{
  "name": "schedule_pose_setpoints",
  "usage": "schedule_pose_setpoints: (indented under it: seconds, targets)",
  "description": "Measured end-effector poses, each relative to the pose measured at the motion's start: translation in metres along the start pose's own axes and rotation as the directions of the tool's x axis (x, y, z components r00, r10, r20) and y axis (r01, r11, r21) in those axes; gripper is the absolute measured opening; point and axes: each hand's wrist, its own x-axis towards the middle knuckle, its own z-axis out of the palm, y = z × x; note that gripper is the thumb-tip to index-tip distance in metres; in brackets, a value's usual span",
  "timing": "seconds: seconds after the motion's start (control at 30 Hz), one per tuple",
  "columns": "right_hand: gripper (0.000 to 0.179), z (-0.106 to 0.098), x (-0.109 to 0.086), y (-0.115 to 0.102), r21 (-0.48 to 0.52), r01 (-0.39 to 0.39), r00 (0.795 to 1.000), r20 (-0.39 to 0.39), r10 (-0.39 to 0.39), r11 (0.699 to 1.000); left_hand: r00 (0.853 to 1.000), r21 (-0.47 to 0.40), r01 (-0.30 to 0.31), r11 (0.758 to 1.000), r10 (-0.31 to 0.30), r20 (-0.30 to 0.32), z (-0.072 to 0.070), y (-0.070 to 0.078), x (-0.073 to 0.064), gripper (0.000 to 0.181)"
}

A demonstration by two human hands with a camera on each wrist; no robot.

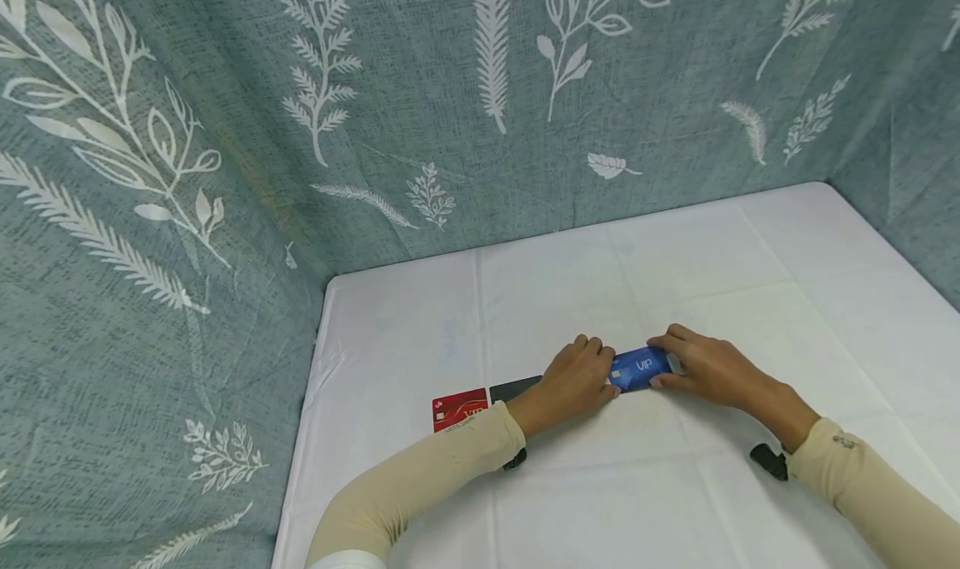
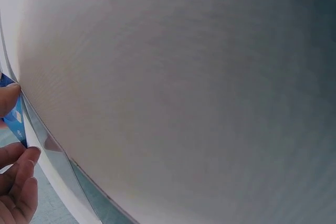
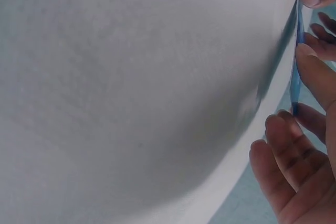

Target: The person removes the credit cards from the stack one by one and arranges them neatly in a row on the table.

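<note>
A blue card (image 1: 637, 369) printed with VIP lies between both hands over the white table. My left hand (image 1: 573, 377) grips its left end, thumb at the near corner and fingers at the far edge. At the opposite end, my right hand (image 1: 708, 369) pinches the card between thumb and fingers. The left wrist view shows part of the blue card (image 2: 14, 121) between thumb and fingertips. Seen nearly edge-on in the right wrist view, the card (image 3: 295, 90) is held by its edges. To the left are a dark card (image 1: 512, 388), partly covered by my left hand, and a red card (image 1: 459, 406).
The white tablecloth (image 1: 555, 294) has fold creases. Its back and left edges meet a grey-green curtain (image 1: 420, 119) with white leaf prints. My left sleeve (image 1: 427, 461) overlaps the red card's lower edge. A black wrist-worn piece (image 1: 769, 461) hangs beneath my right wrist.
</note>
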Motion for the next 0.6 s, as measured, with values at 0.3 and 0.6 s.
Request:
schedule_pose_setpoints:
  seconds: [0.3,0.6]
  targets:
    - [0.052,0.0023,0.0002,0.0006,-0.002,0.005,1.0,-0.01,-0.005,1.0,1.0,-0.015,-0.008,1.0,0.008,-0.018,-0.0004,-0.0005,0.0001,0.052]
    - [0.052,0.005,-0.001,0.0016,-0.016,0.016,0.999,-0.031,-0.017,1.0,0.999,-0.023,-0.025,0.999,0.024,-0.045,-0.0002,-0.0016,-0.0013,0.051]
